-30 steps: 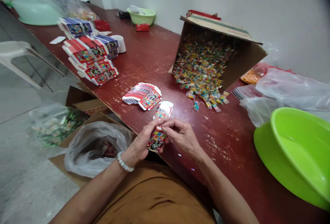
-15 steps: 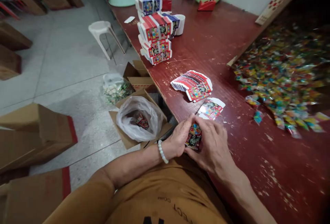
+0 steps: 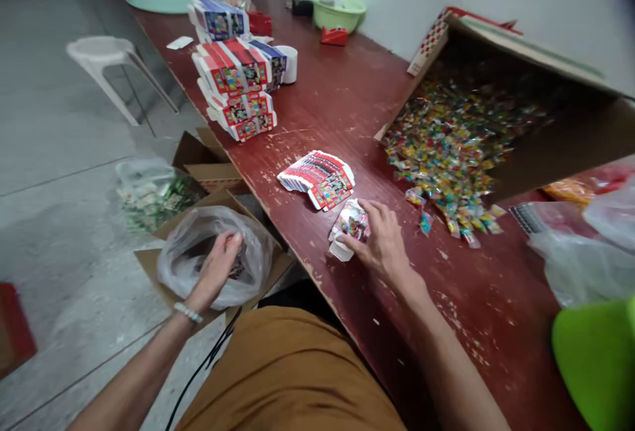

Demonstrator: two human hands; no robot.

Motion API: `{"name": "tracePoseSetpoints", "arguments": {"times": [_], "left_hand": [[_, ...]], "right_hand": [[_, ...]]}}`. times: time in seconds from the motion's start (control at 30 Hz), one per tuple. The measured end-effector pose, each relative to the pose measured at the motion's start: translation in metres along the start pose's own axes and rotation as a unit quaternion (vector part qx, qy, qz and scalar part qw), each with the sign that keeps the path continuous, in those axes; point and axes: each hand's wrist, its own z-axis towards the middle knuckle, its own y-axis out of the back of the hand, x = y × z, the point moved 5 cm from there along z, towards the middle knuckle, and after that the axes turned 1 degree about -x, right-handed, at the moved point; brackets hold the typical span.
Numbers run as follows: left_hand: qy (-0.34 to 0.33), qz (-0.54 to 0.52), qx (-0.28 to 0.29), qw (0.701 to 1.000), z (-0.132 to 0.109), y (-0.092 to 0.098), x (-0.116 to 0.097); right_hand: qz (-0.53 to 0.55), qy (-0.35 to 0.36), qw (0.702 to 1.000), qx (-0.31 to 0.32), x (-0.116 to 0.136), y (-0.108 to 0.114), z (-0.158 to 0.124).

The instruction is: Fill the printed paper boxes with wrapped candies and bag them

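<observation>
The person's left hand [image 3: 218, 266] reaches into the clear plastic bag [image 3: 174, 260] lining a cardboard carton [image 3: 150, 271] beside the table; whether its loosely bent fingers grip anything cannot be told. The right hand [image 3: 383, 239] has thumb and fingertips spread across a small printed box [image 3: 354, 223] on the worn red table [image 3: 327, 114], near a fanned row of flattened boxes [image 3: 317, 178]. Beyond, wrapped candies [image 3: 446, 160] spill from a tipped cardboard box [image 3: 550, 163].
</observation>
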Motion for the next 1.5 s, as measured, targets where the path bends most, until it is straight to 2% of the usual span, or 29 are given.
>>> {"name": "tracePoseSetpoints", "arguments": {"times": [0.07, 0.13, 0.2, 0.27, 0.33, 0.4, 0.47, 0.57, 0.67, 0.77, 0.83, 0.87, 0.9, 0.93, 1.0, 1.07, 1.13, 1.27, 1.4, 1.5], "left_hand": [[-0.047, 0.100, -0.035, 0.993, 0.010, 0.009, -0.005], [-0.114, 0.186, -0.044, 0.975, 0.005, -0.004, -0.022], [-0.201, 0.248, -0.016, 0.948, -0.010, -0.039, -0.046], [-0.288, 0.293, 0.041, 0.911, -0.028, -0.088, -0.068], [-0.379, 0.401, 0.095, 0.829, -0.042, -0.136, -0.082], [-0.398, 0.470, 0.116, 0.780, -0.045, -0.168, -0.086], [-0.381, 0.497, 0.127, 0.769, -0.040, -0.183, -0.085], [-0.357, 0.500, 0.143, 0.776, -0.034, -0.186, -0.085], [-0.347, 0.486, 0.147, 0.789, -0.033, -0.182, -0.091], [-0.356, 0.403, 0.156, 0.829, -0.036, -0.178, -0.107], [-0.323, 0.291, 0.212, 0.875, -0.037, -0.176, -0.118], [-0.276, 0.225, 0.271, 0.894, -0.037, -0.176, -0.122], [-0.207, 0.158, 0.346, 0.901, -0.039, -0.177, -0.123], [-0.123, 0.096, 0.430, 0.889, -0.043, -0.179, -0.122], [0.040, 0.010, 0.568, 0.822, -0.057, -0.181, -0.120], [0.134, -0.029, 0.626, 0.768, -0.068, -0.180, -0.119], [0.150, -0.044, 0.635, 0.756, -0.074, -0.180, -0.118], [0.124, -0.027, 0.628, 0.767, -0.081, -0.183, -0.117], [0.123, 0.026, 0.569, 0.813, -0.084, -0.182, -0.117], [0.085, 0.040, 0.524, 0.846, -0.084, -0.181, -0.123]], "right_hand": [[-0.043, -0.054, 0.997, 0.029, -0.033, 0.003, 0.005], [-0.065, -0.084, 0.992, 0.070, -0.053, 0.001, 0.009], [-0.077, -0.101, 0.986, 0.109, -0.061, -0.003, 0.011], [-0.079, -0.105, 0.982, 0.138, -0.060, -0.007, 0.011], [-0.069, -0.107, 0.981, 0.144, -0.058, -0.008, 0.009], [-0.048, -0.116, 0.983, 0.131, -0.057, -0.007, 0.005], [-0.017, -0.117, 0.987, 0.108, -0.058, -0.008, 0.002], [0.057, -0.118, 0.990, 0.047, -0.062, -0.011, 0.002], [0.140, -0.165, 0.976, -0.040, -0.069, -0.009, 0.005], [0.204, -0.193, 0.956, -0.085, -0.066, 0.007, 0.005], [0.255, -0.179, 0.946, -0.086, -0.054, 0.024, 0.003], [0.281, -0.164, 0.942, -0.079, -0.047, 0.034, 0.002], [0.303, -0.146, 0.940, -0.065, -0.038, 0.043, 0.000], [0.323, -0.126, 0.937, -0.049, -0.029, 0.050, -0.002], [0.352, -0.091, 0.931, -0.024, -0.013, 0.061, -0.006], [0.359, -0.067, 0.931, -0.013, -0.003, 0.066, -0.010], [0.356, -0.056, 0.933, 0.001, 0.002, 0.067, -0.013], [0.315, -0.042, 0.948, 0.029, 0.005, 0.066, -0.018], [0.138, -0.016, 0.990, -0.020, 0.017, 0.076, -0.023], [0.059, -0.025, 0.997, -0.047, 0.027, 0.079, -0.026]]}}
